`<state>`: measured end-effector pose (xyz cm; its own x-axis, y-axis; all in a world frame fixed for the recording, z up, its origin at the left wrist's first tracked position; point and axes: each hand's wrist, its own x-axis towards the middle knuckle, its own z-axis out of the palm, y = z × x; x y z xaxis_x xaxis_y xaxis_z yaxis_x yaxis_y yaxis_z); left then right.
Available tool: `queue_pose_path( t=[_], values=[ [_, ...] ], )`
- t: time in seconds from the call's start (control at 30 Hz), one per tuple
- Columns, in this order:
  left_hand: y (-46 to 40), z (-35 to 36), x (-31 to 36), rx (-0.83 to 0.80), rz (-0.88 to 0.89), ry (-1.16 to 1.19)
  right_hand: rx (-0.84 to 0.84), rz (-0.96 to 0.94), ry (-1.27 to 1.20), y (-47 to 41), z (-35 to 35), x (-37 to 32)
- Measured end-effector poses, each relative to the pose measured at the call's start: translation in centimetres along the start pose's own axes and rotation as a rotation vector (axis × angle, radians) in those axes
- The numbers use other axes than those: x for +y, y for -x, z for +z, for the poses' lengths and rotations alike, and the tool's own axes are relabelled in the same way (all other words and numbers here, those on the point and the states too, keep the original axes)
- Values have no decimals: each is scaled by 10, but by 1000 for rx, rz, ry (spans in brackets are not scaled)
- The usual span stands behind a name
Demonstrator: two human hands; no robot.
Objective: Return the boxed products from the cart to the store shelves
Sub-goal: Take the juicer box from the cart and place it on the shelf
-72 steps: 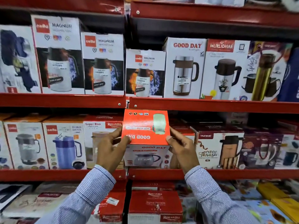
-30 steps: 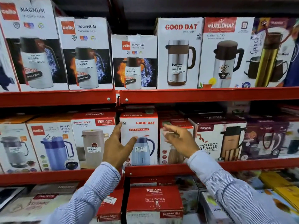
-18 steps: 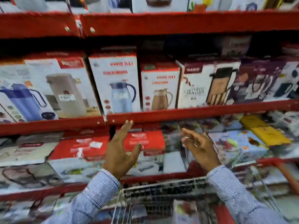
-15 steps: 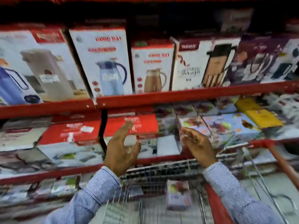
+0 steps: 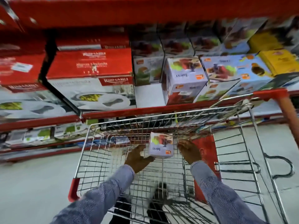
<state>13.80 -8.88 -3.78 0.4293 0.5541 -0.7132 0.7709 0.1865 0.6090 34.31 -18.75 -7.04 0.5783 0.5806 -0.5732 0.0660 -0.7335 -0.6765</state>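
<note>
A small white box (image 5: 161, 147) with a red and green picture stands on the wire floor of the shopping cart (image 5: 84, 152). My left hand (image 5: 137, 157) reaches into the cart with fingers spread, its thumb at the box's lower left corner. My right hand (image 5: 189, 151) is just right of the box, fingers apart, a small gap between them. Neither hand has closed on the box. A matching white box (image 5: 184, 76) sits on the red shelf (image 5: 129, 110) right above the cart.
Red Rishabh boxes (image 5: 90, 65) fill the shelf's left side; blue and yellow boxes (image 5: 239, 68) lie at its right. The cart's red handle bar (image 5: 289, 113) rises at the right. A red panel (image 5: 205, 152) lines the cart's right side. Pale floor surrounds the cart.
The orange Good Day box went onto the middle shelf and both hands let go. My view dropped from the shelves to the cart, and both hands came down beside the small white box.
</note>
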Motion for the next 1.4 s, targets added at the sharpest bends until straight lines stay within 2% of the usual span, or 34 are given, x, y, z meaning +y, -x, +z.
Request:
queue_pose_path(
  t=[0.17, 0.33, 0.53, 0.67, 0.83, 1.1, 1.27, 1.4],
  values=[
    [-54, 28, -9, -25, -149, 158, -178, 120, 108, -42, 18, 31],
    [-77, 45, -7, -38, -102, 348, -243, 130, 19, -60, 32, 39],
    [-70, 43, 2, -19, -157, 465, -235, 153, -151, -56, 36, 37],
    [-43, 35, 12, 39, -192, 513, -210, 73, -199, -28, 22, 19],
    [17, 17, 32, 231, -48, 544, -131, -132, -235, 20, -14, -19],
    [101, -44, 86, 435, 286, 395, 7, -480, -259, 83, -63, -112],
    [130, -74, 117, 533, 456, 270, -1, -560, -260, 91, -86, -161],
    [134, -88, 135, 543, 498, 224, -8, -586, -261, 91, -94, -187]
  ],
)
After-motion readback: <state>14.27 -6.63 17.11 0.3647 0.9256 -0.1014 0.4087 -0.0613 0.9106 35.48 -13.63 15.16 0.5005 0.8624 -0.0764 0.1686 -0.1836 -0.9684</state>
